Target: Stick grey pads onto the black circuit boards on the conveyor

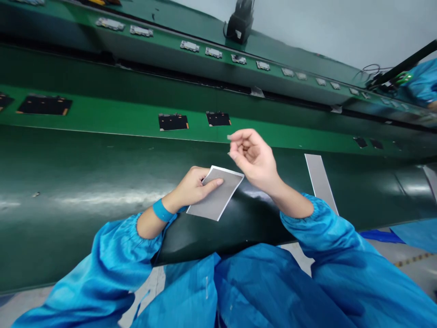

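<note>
I have the left hand (195, 187) pinching a grey, white-edged sheet (210, 200), just toward six o'clock from my view's centre.
My left thumb presses flat on its face; my right hand (254, 159) is half curled, thumb and index tips a narrow gap apart. From the sheet, a grey strip (319, 180) lies toward three o'clock, a black panel (219, 119) toward twelve.

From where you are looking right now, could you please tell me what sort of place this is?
Probably an electronics assembly line: dark flat panels lie spaced along a bright green strip, small pale parts sit in a row behind, and the person wears a blue wristband.
</note>
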Tool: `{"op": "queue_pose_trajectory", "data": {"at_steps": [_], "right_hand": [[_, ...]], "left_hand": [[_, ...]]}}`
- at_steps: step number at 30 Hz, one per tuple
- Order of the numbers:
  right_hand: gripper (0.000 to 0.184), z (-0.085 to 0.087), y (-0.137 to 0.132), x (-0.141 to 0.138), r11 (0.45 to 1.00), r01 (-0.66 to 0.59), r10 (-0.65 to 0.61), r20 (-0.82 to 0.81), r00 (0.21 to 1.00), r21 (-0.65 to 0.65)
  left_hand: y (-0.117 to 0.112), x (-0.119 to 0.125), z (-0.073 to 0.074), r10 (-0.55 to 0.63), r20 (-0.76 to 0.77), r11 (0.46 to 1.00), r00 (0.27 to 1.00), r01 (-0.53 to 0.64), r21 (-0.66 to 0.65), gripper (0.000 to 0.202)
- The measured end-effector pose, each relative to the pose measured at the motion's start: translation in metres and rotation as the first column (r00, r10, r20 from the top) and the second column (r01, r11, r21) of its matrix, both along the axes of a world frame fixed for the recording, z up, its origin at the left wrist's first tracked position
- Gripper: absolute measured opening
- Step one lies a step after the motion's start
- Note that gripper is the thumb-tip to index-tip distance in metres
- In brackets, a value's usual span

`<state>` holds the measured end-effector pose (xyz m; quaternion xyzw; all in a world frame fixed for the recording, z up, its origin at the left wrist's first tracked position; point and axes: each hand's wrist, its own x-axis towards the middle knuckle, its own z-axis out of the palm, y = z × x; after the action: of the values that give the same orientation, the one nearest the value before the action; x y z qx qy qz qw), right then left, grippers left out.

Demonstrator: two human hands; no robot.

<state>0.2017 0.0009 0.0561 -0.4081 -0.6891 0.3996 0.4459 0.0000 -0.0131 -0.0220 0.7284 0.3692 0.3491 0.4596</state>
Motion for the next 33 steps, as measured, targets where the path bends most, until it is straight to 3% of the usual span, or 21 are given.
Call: {"op": "queue_pose_trajectory", "data": {"at_steps": [4, 7, 17, 19, 24, 28, 31, 33], "right_hand": [[0.035, -0.004, 0.020, 0.007, 0.996, 0.070, -0.073, -0.071, 0.995, -0.048], [0.034, -0.009, 0.026, 0.007, 0.995, 0.095, -0.097, -0.058, 0.994, -0.032], [0.028, -0.049, 0.001, -0.015, 0.961, 0.178, -0.205, 0.116, 0.972, 0.210], [0.027, -0.054, 0.000, -0.015, 0.938, 0.180, -0.223, 0.118, 0.968, 0.297], [0.033, -0.063, -0.001, -0.012, 0.892, 0.158, -0.226, 0.117, 0.967, 0.423], [0.035, -0.055, 0.000, -0.009, 0.903, 0.176, -0.242, 0.125, 0.962, 0.391], [0.033, -0.034, 0.013, -0.006, 0.937, 0.214, -0.240, 0.063, 0.969, 0.275], [0.036, -0.019, 0.032, -0.008, 0.971, 0.165, -0.178, 0.064, 0.982, 0.170]], "left_hand": [[-0.002, 0.001, 0.004, 0.050, 0.095, 0.987, 0.994, -0.035, -0.154, 0.045], [-0.002, 0.000, 0.006, 0.113, 0.115, 0.978, 0.987, -0.090, -0.187, 0.048], [0.000, -0.002, 0.007, 0.233, 0.183, 0.972, 0.955, -0.232, -0.028, 0.038], [0.000, -0.003, 0.007, 0.233, 0.203, 0.972, 0.951, -0.230, -0.041, 0.034], [0.001, -0.004, 0.007, 0.170, 0.258, 0.964, 0.951, -0.106, -0.244, 0.043], [0.001, -0.003, 0.006, 0.217, 0.230, 0.945, 0.949, -0.145, -0.292, 0.040], [-0.003, 0.001, 0.006, 0.204, 0.228, 0.948, 0.952, -0.134, -0.289, 0.035], [-0.006, 0.006, 0.005, 0.160, 0.239, 0.965, 0.958, -0.101, -0.241, 0.032]]}}
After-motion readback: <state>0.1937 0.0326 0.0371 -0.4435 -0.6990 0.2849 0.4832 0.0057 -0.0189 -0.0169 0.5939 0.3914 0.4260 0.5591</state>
